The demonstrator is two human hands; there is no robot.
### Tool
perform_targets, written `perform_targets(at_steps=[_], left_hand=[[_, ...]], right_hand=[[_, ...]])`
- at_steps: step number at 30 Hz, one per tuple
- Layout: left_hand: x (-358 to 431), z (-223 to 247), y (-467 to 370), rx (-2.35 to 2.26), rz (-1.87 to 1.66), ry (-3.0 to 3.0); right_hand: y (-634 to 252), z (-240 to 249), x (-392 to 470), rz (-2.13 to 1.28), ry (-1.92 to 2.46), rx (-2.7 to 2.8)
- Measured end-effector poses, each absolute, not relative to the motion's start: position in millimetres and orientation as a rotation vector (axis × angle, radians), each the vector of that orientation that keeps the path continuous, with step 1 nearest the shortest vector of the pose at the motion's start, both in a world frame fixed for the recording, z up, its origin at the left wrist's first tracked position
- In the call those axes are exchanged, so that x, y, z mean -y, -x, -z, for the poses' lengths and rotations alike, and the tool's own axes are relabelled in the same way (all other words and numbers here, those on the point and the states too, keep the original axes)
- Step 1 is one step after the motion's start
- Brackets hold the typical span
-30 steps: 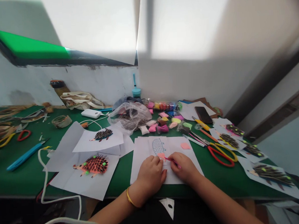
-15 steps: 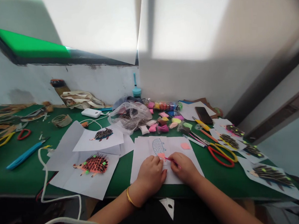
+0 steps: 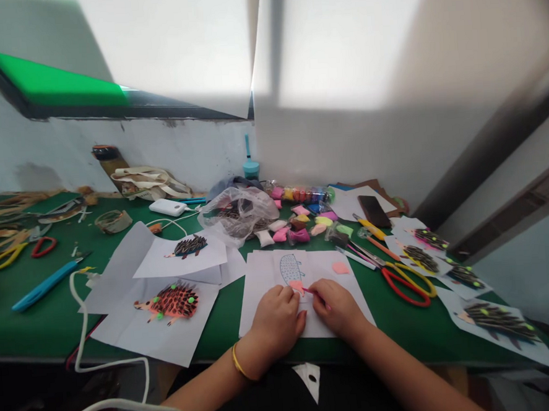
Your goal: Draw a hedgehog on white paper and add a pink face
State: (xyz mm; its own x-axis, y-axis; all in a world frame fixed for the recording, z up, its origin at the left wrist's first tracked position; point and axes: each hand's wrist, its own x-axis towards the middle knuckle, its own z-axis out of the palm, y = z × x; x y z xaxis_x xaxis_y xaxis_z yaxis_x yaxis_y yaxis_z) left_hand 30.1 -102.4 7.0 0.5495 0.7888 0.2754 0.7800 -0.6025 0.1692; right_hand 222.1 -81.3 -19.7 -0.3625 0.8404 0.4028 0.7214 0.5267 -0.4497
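Observation:
On a sheet of white paper [image 3: 253,275] lies a blue line drawing [image 3: 290,269] of a dotted animal body with small legs. Coral-pink clay [image 3: 296,285] covers its lower, pointed end. My left hand [image 3: 278,320] rests on the paper with its fingers curled together at the clay's left edge; whatever they hold is hidden. My right hand [image 3: 339,307] pinches a thin magenta modelling tool [image 3: 311,290], its tip touching or very near the clay's right side. A flat coral-pink clay lump [image 3: 340,268] lies on the paper's upper right.
Scissors [image 3: 407,284] and a phone [image 3: 374,211] lie to the right, beside finished hedgehog pictures [image 3: 495,323]. Further back are clay packets [image 3: 299,235] and a plastic bag [image 3: 238,214]. Left are another hedgehog picture [image 3: 173,301], a white cable [image 3: 80,341] and a blue cutter [image 3: 47,286].
Almost nothing differs. The tool in my right hand has shifted very slightly at the clay's edge; my left hand stays in place.

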Motion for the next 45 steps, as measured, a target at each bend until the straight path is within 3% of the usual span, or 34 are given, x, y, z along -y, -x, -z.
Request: perform_targets(at_steps=[45], left_hand=[[101.4, -6.7, -30.2, -1.398, -0.483, -2.75]], right_hand=[[-223.7, 18.3, 85.6, -0.287, 1.228, 2.101]])
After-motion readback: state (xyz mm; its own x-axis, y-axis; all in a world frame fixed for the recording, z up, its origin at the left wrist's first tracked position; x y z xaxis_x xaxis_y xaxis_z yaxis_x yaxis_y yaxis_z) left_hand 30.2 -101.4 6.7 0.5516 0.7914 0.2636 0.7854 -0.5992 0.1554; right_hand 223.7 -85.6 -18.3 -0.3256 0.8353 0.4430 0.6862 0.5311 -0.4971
